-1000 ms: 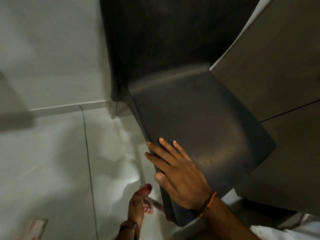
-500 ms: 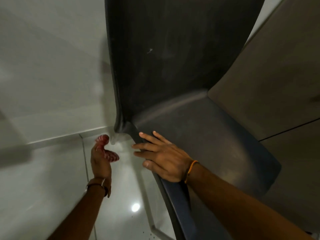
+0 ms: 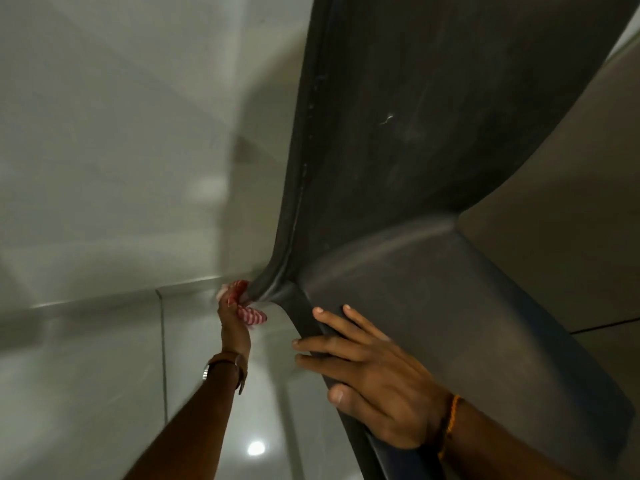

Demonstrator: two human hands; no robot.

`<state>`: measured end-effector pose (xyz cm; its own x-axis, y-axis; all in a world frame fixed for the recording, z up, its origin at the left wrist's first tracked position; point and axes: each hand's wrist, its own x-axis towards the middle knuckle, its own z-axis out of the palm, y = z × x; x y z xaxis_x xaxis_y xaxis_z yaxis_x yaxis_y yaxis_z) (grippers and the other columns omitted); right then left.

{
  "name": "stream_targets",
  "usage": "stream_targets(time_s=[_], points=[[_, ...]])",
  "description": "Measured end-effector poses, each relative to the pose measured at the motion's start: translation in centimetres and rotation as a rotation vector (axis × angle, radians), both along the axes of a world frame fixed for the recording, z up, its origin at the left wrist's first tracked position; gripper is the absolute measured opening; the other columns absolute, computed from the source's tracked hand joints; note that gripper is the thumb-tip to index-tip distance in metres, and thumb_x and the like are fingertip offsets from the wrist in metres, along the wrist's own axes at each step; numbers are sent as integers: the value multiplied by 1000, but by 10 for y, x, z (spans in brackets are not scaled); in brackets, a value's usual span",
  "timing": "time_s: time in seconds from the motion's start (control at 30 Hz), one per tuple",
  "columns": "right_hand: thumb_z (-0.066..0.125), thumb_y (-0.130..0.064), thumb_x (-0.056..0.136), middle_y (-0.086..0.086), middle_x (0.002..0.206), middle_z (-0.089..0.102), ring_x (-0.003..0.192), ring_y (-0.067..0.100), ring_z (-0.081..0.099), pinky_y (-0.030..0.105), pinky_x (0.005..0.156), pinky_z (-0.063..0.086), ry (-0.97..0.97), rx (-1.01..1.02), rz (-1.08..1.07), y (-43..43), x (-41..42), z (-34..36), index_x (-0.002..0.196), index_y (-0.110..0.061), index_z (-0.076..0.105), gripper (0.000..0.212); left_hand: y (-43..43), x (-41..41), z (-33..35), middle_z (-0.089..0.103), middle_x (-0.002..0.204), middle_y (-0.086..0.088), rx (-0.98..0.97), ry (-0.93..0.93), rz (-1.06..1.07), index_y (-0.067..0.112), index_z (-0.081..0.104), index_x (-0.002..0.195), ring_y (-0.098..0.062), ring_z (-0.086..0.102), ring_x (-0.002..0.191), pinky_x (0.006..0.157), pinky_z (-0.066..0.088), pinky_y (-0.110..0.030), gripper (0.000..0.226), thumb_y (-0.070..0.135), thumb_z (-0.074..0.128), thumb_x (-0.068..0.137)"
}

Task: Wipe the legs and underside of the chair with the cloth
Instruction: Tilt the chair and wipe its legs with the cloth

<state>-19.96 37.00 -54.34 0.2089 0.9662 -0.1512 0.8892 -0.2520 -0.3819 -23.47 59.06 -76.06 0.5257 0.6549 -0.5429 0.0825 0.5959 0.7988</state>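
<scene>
Left grip (image 3: 232,327), bunched around the red-and-white striped cloth (image 3: 250,313), has risen from near the floor to the chair's (image 3: 433,271) rear side edge, where seat meets backrest. Right hand (image 3: 374,379) has slid back along the seat rim, fingers spread flat, bracing. Wiping looks about to resume there.

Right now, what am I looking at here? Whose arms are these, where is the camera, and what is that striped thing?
There is no machine: a person wears a camera on the head, looking down at their own hands. The dark shape is a plastic chair, seen from above, standing on a pale tiled floor. The right hand rests flat on the seat's side edge, steadying it. The left hand grips a red-and-white striped cloth and presses it where the seat meets the backrest, at the outer edge.
</scene>
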Motion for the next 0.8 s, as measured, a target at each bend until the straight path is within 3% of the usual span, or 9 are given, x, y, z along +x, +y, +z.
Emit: stream_targets(time_s=[0.1,0.17,0.27,0.37,0.47,0.57,0.67,0.73,0.8], points=[[31,-42,108,-10,167,45,167,18,10,54,133,12,5,25,7,1,0,-2,151,-20,58,56,17,4,-16,67,129,-23,-55,56,-58,6,65,128,-38,62,122,80,48,-25,43,33,37,109],[30,-42,108,-10,166,46,167,18,10,54,133,13,4,12,4,1,1,-2,152,-20,58,56,14,3,-4,70,126,-28,-40,52,-67,7,64,135,-42,65,118,94,51,-37,48,36,40,106],[30,-41,107,-11,166,45,167,18,11,53,133,12,1,5,0,2,0,-1,152,-22,58,56,1,-9,31,76,99,-1,41,-50,-31,16,64,139,-11,72,81,86,59,-29,58,45,44,92],[28,-45,109,-16,168,41,167,18,11,51,133,11,-30,-10,22,1,0,-2,154,-27,55,55,-16,-20,47,77,100,26,94,-156,-43,48,71,123,10,70,90,91,51,-25,39,43,40,101],[12,-55,112,-20,168,39,167,18,9,49,132,10,-56,-47,43,1,5,-1,155,-31,51,63,-18,-18,49,73,119,32,85,-145,-29,49,67,126,12,66,110,92,45,-18,40,34,35,106],[2,-58,111,-22,165,43,167,18,12,46,131,13,-98,-83,78,4,8,-3,154,-35,52,70,0,-5,24,80,115,20,6,-109,-9,28,71,123,4,72,107,93,54,-16,40,21,34,111],[-4,-56,111,-24,157,53,162,22,29,44,126,28,-261,-109,142,4,12,-7,148,-39,59,76,26,12,-16,73,126,-17,-147,0,-13,3,71,119,-32,68,119,89,55,-34,37,21,40,110],[-2,-54,112,-26,155,55,158,22,34,42,120,35,-351,-167,193,7,16,-6,147,-42,60,72,39,16,-27,68,119,-18,-212,67,-61,12,72,101,-36,67,101,69,51,-28,30,19,44,108],[-1,-53,112,-27,155,54,157,22,34,42,119,35,-394,-196,210,8,18,-4,148,-42,59,70,43,17,-28,69,113,-15,-204,104,-67,19,72,92,-28,65,84,62,48,-27,27,20,47,105]])
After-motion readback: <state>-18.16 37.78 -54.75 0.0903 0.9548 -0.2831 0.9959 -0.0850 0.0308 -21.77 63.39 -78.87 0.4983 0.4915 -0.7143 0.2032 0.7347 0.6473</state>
